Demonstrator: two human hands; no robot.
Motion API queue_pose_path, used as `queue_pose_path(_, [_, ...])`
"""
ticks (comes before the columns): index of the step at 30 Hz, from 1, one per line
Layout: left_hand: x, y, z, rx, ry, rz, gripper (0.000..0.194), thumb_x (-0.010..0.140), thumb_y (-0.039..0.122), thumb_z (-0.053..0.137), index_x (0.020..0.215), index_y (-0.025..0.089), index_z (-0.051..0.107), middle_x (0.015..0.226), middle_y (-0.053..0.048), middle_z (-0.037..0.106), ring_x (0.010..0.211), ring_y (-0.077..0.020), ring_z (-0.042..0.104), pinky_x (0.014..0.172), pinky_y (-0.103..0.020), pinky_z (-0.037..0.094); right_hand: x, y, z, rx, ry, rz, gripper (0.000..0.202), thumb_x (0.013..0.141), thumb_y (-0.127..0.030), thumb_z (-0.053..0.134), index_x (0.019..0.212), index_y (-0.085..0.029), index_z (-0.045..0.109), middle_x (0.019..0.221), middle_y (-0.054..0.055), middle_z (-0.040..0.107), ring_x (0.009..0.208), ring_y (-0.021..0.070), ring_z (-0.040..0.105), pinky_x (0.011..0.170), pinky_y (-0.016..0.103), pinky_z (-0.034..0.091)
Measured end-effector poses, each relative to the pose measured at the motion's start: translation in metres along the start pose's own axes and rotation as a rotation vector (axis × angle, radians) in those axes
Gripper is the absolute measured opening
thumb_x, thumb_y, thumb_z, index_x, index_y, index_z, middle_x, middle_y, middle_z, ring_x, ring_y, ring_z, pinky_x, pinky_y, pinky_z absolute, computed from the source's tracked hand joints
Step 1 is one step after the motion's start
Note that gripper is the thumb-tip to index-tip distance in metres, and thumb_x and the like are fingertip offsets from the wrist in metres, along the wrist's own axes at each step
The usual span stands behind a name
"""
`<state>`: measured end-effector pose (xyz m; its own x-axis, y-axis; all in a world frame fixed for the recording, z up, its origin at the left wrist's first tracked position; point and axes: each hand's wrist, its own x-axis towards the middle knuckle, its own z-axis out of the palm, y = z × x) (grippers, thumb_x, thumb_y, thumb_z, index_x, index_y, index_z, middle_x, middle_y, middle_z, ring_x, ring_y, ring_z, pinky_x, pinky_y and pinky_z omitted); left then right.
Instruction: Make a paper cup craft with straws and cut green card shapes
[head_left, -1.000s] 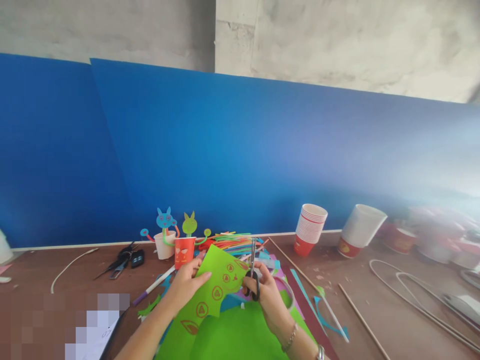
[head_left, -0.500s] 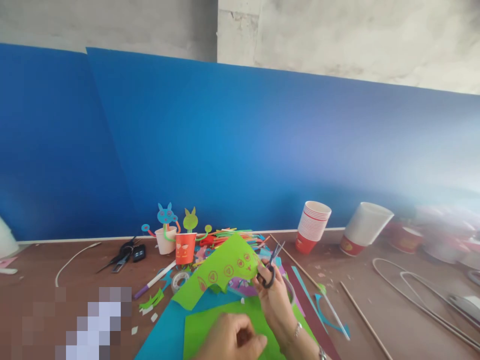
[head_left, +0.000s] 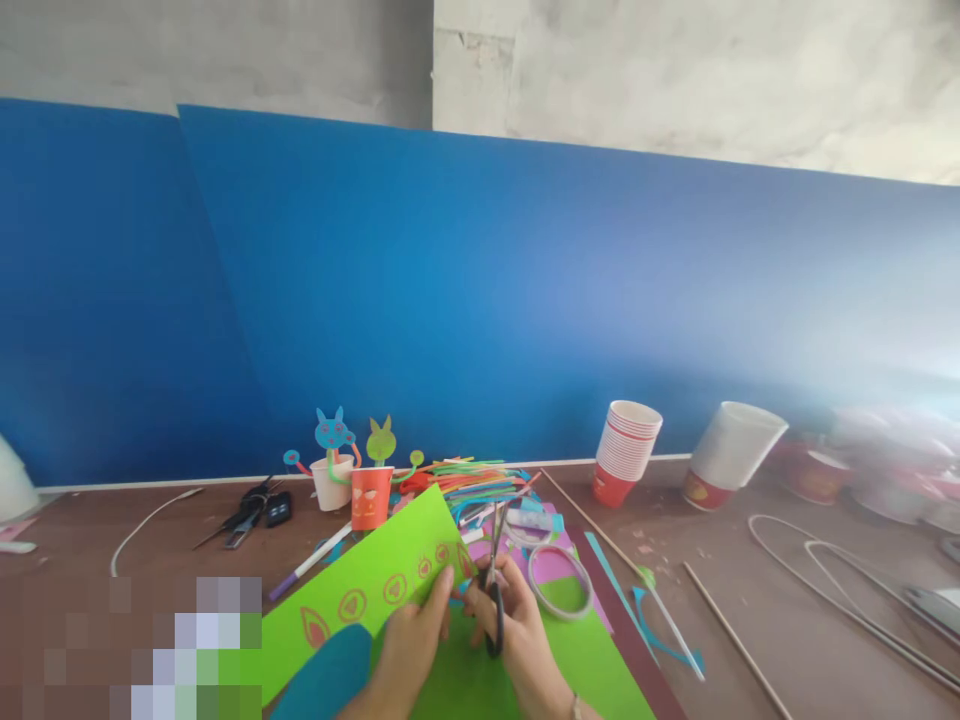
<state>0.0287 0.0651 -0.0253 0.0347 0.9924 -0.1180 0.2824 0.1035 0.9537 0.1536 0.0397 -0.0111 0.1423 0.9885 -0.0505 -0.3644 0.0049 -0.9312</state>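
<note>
My left hand (head_left: 411, 640) grips a sheet of green paper (head_left: 375, 550) near its right end, the thumb pressed on top. Along its lower edge run red-outlined drawings: leaf or ear shapes at both ends and circles with hearts between. In my right hand (head_left: 521, 625) is a pair of black-handled scissors (head_left: 494, 590), fingers in the loops, blades pointing up beside the paper's right edge. Whether the blades touch the paper I cannot tell. Under both hands lie another green sheet (head_left: 600, 660) and a blue sheet (head_left: 330, 675).
Behind the hands are colourful pipe cleaners (head_left: 480, 480) and a tape roll (head_left: 561, 582). Two decorated cups, one red (head_left: 370, 500), stand back left near a purple-tipped marker (head_left: 309, 562). Stacked paper cups (head_left: 627, 450), a larger cup stack (head_left: 731, 455) and a wooden stick (head_left: 731, 640) are right.
The drawn green paper has come down and left, now in my left hand, which was empty below it. My right hand has lowered toward my left, still holding the scissors.
</note>
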Motion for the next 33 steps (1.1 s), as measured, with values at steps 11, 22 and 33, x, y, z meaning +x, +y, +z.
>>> queue_pose_path(11, [0.005, 0.012, -0.014, -0.088, 0.286, 0.008, 0.057, 0.081, 0.065, 0.041, 0.041, 0.024, 0.041, 0.041, 0.003, 0.045, 0.049, -0.0169, 0.049, 0.059, -0.028, 0.038, 0.0, -0.003, -0.004, -0.143, -0.035, 0.008, 0.049, 0.068, -0.059, 0.071, 0.089, -0.019, 0.052, 0.057, -0.004, 0.056, 0.051, 0.01, 0.05, 0.043, 0.019, 0.037])
queue_pose_path(22, [0.028, 0.06, -0.058, -0.354, 0.469, 0.09, 0.059, 0.079, 0.054, 0.053, 0.034, 0.022, 0.034, 0.035, 0.006, 0.031, 0.039, -0.01, 0.033, 0.046, -0.024, 0.029, 0.015, -0.015, -0.015, -0.548, -0.058, 0.109, 0.04, 0.068, -0.052, 0.068, 0.081, -0.023, 0.043, 0.048, -0.006, 0.055, 0.039, 0.013, 0.05, 0.037, 0.02, 0.032])
queue_pose_path(33, [-0.03, 0.016, 0.025, -0.457, -0.296, -0.336, 0.065, 0.057, 0.084, 0.05, 0.049, 0.019, 0.053, 0.027, 0.007, 0.029, 0.028, -0.0069, 0.024, 0.036, -0.021, 0.015, -0.001, -0.063, -0.026, -1.775, -0.088, -0.046, 0.037, 0.068, -0.019, 0.063, 0.104, -0.015, 0.065, 0.096, 0.016, 0.071, 0.093, 0.031, 0.065, 0.07, 0.032, 0.047])
